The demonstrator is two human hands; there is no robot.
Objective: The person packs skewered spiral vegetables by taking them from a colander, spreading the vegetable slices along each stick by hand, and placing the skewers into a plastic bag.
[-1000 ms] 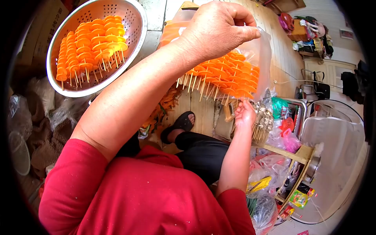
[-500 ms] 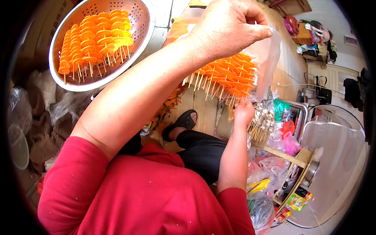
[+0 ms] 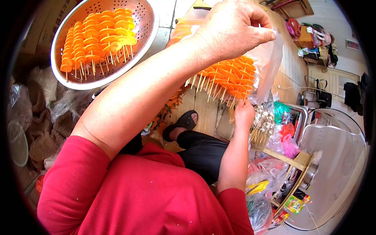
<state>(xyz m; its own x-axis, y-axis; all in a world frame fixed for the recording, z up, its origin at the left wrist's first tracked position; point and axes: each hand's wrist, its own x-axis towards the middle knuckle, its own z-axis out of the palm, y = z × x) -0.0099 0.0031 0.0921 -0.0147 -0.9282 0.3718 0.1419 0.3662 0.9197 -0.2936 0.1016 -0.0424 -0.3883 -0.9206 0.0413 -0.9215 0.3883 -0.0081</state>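
My left hand point(image 3: 235, 31) reaches across above the orange skewers and pinches the top edge of a clear plastic bag point(image 3: 270, 62). Rows of orange spiral-cut slices on sticks point(image 3: 229, 76) lie packed at the bag's opening, their bare ends pointing down towards me. Below them my right hand point(image 3: 243, 113) is closed at the stick end of the rightmost skewer; its fingertips are partly hidden. More orange skewers point(image 3: 98, 37) rest in a perforated metal colander point(image 3: 150, 29) at the upper left.
Skewers of pale, greyish food point(image 3: 261, 125) lie right of my right hand, beside a metal tray point(image 3: 302, 117). A wooden stand point(image 3: 301, 159) with plastic bags point(image 3: 260, 211) is at the lower right. A brown cloth point(image 3: 49, 137) lies at the left, and orange scraps point(image 3: 172, 102) beyond my knees.
The colander and bag have shifted slightly right in view. My left hand still pinches the bag's edge. My right hand remains at the stick ends, its fingers now closer to the slices.
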